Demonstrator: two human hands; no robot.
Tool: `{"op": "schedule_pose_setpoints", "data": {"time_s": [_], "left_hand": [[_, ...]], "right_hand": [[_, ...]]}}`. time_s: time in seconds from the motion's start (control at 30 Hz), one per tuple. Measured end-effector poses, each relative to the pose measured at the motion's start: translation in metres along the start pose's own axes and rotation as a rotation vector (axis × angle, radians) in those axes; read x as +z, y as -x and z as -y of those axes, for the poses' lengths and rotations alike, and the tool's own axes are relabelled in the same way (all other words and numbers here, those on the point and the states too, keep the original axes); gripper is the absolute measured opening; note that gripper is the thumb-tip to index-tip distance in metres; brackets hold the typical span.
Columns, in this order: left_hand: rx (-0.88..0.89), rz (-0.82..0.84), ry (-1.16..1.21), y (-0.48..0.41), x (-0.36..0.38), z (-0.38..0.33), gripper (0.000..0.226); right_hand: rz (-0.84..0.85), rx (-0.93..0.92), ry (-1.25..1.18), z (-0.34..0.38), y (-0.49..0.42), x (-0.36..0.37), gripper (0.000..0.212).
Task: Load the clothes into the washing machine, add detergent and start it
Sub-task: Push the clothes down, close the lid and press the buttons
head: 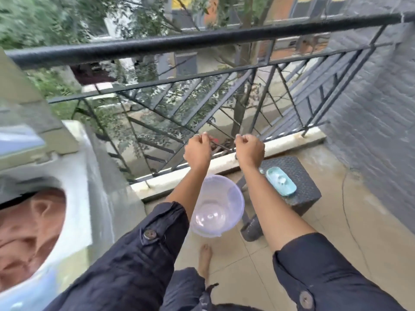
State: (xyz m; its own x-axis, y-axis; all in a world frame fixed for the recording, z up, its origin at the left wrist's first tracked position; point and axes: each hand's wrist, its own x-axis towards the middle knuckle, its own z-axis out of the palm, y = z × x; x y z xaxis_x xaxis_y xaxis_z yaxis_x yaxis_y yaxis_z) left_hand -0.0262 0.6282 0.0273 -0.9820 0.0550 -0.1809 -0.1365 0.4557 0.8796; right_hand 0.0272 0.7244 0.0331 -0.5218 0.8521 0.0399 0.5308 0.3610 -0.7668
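White washing machine (74, 176) open, reddish clothes (29, 234) inside.

hands (223, 149) raised, washing machine (74, 176) left

Both arms extended forward and slightly down, roughly parallel, forearms bare. Dark sleeves rolled up above the elbows, each fastened by a buttoned tab.

Left hand (197, 151): back of hand toward camera, fingers curled inward, fingertips pinched together at the top of the fist. Something small and reddish shows just beside the fingertips; cannot tell what it is or whether it is held.

Right hand (249, 150): same pose, back of hand up, fingers curled into a loose fist, thumb side facing the left hand.

Hands level with each other, near but apart. Wrists straight.

One bare foot (204, 259) visible below, between the arms, toes pointing forward.
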Motion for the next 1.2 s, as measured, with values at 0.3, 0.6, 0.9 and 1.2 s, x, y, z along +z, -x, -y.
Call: {"op": "schedule_pose_setpoints", "data": {"time_s": [0.3, 0.6, 0.9, 1.2], "left_hand": [[-0.112, -0.267, 0.127, 0.021, -0.148, 0.061, 0.036], [-0.132, -0.462, 0.141, 0.017, -0.271, 0.116, 0.036], [-0.171, -0.495, 0.102, -0.018, -0.399, 0.182, 0.035], [-0.218, -0.503, 0.172, -0.052, -0.49, 0.241, 0.028]], "right_hand": [[0.201, -0.221, -0.021, 0.079, 0.12, 0.05, 0.027], [0.231, -0.394, -0.072, 0.156, 0.216, 0.108, 0.025], [0.276, -0.335, -0.126, 0.227, 0.307, 0.193, 0.02], [0.278, -0.226, -0.167, 0.261, 0.369, 0.27, 0.019]]}}
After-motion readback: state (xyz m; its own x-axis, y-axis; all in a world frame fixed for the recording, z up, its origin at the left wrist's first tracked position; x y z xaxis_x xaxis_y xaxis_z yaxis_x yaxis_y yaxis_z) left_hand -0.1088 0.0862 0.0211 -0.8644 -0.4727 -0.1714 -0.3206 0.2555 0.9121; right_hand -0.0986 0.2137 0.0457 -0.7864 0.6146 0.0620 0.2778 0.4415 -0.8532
